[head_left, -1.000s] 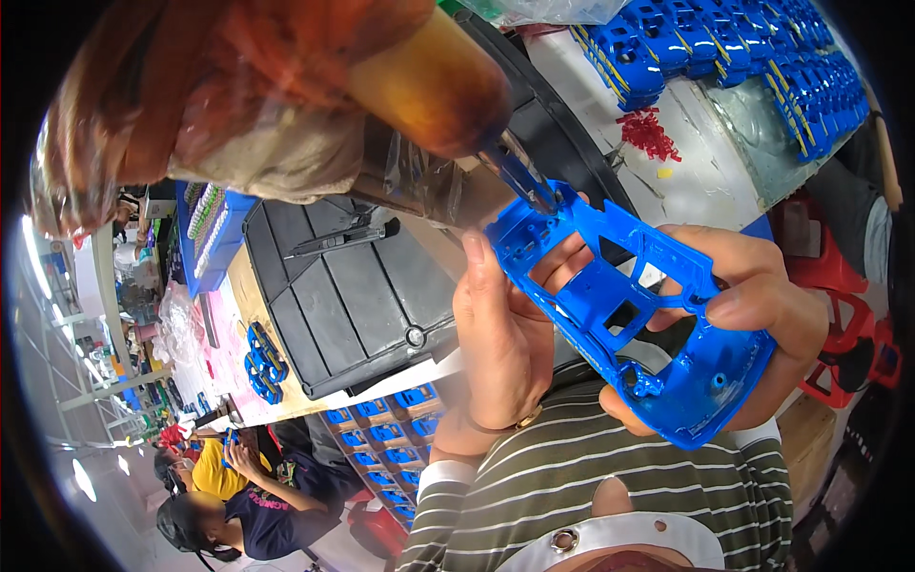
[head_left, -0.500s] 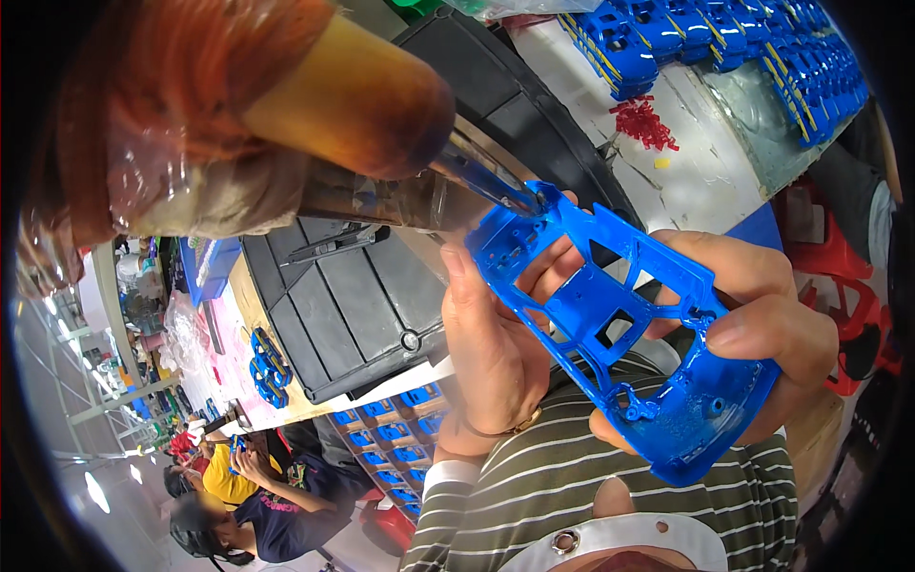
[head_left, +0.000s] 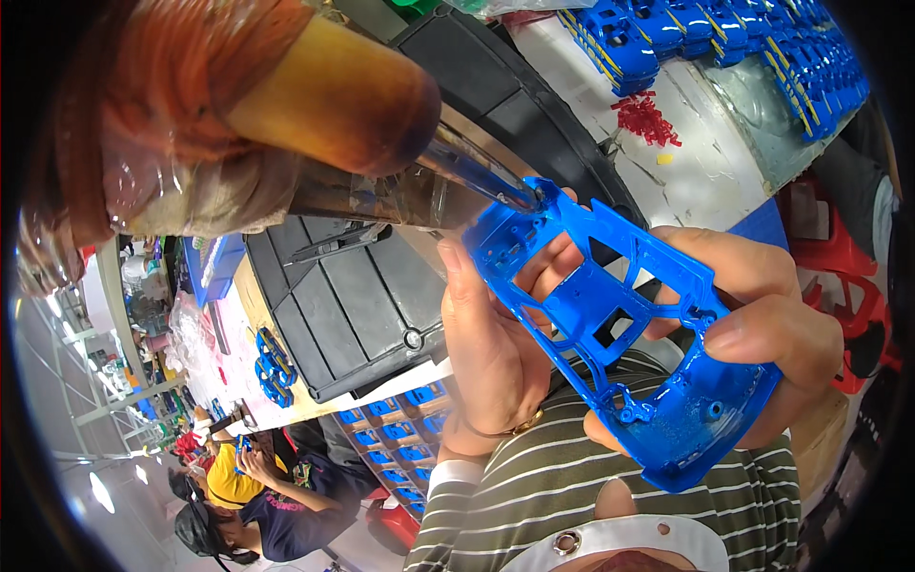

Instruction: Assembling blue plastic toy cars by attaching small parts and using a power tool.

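A glossy blue plastic toy car body shell (head_left: 586,300) with window openings is held tilted between my hands, its hollow inner side facing up. My left hand (head_left: 496,353) is closed on its far left end, thumb along the side and fingers partly hidden beneath. At the near right end, my right hand (head_left: 777,319) grips the shell with fingers over its edge. A metal rod (head_left: 477,172) comes down from a rounded orange-brown tool body (head_left: 334,95). The rod's lower end meets the inside of the shell's far end; exact contact is hard to tell.
Dark plastic crates (head_left: 353,315) lie beyond my hands. Rows of blue shells (head_left: 705,38) and a pile of small red pieces (head_left: 648,119) occupy the table at upper right. Red plastic parts (head_left: 843,315) are at right. Another person (head_left: 295,520) works at lower left.
The view has shifted slightly. Both hands keep their hold on the shell, and the rod stays at its far end.
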`<state>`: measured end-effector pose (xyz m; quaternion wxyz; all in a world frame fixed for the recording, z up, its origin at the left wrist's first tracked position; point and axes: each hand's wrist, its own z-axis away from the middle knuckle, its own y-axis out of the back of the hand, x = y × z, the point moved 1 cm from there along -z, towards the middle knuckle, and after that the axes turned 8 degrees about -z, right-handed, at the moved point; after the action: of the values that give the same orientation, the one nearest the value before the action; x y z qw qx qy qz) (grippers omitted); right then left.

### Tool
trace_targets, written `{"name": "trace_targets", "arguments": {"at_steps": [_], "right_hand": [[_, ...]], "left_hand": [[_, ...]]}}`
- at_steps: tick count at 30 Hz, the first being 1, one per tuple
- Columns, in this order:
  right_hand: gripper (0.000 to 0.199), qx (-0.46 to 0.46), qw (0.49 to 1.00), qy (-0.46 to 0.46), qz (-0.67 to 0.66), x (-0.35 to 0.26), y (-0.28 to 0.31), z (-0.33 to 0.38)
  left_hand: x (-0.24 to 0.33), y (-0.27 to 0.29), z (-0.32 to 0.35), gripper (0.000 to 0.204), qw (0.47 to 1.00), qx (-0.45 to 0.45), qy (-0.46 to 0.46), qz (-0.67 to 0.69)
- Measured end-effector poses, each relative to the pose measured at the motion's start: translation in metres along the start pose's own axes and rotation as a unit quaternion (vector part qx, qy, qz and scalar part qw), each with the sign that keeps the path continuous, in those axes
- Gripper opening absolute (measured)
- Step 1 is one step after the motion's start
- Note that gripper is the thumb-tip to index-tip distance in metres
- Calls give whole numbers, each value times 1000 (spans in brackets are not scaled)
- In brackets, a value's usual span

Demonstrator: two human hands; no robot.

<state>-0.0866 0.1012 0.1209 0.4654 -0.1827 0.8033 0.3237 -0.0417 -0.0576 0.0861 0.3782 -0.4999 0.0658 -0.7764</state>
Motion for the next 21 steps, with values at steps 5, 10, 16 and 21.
{"name": "trace_targets", "arguments": {"at_steps": [5,10,16,21], "right_hand": [[81,-2,1000,-6,-9,0,-1,-1],[82,7,1000,-10,-6,-2,-2,1],[78,8,999,-24,-22,-1,-2,0],[79,-10,1000,-20,-5,1,0,-1]], "left_hand": [[2,0,1,63,1000,9,4,-19],[3,2,1,63,1000,1,3,-9],[1,1,0,62,1000,0,3,-8],[-1,4,-2,61,1000,1,2,-6]]}}
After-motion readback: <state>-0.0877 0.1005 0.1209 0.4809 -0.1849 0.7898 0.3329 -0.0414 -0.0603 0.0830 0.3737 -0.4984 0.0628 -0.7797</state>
